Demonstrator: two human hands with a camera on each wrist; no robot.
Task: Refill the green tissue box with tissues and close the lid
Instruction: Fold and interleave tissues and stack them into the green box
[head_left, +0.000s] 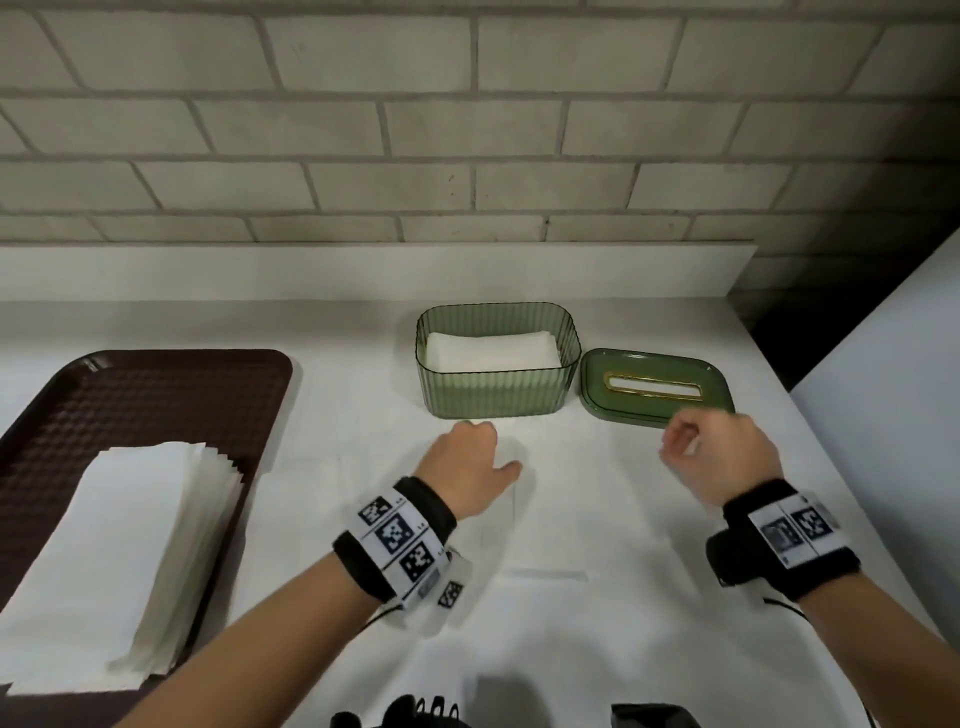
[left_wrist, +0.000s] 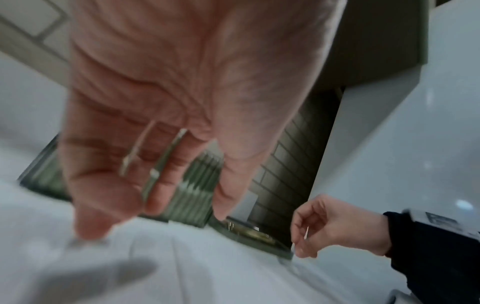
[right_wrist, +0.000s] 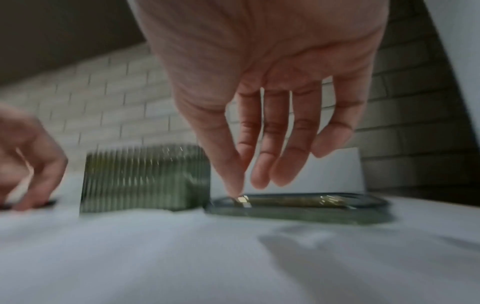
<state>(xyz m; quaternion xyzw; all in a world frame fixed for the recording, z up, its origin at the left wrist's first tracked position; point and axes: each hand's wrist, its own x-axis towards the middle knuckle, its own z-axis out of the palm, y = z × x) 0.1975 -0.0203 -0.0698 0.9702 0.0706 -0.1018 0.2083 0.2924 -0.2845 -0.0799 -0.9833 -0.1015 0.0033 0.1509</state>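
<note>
With tissues already in the box, you reach both empty, loosely curled hands, left and right, toward the lid; lift and seat it next.

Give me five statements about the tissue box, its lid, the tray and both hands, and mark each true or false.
1. The green tissue box already holds white tissues. True.
2. The lid sits closed on the box. False: it lies flat on the table, right of the box.
3. A stack of tissues lies on the brown tray. True.
4. The right hand grips the lid. False: it is near the lid's front edge, holding nothing.
5. The left hand carries tissues. False: it is empty, in front of the box.
</note>
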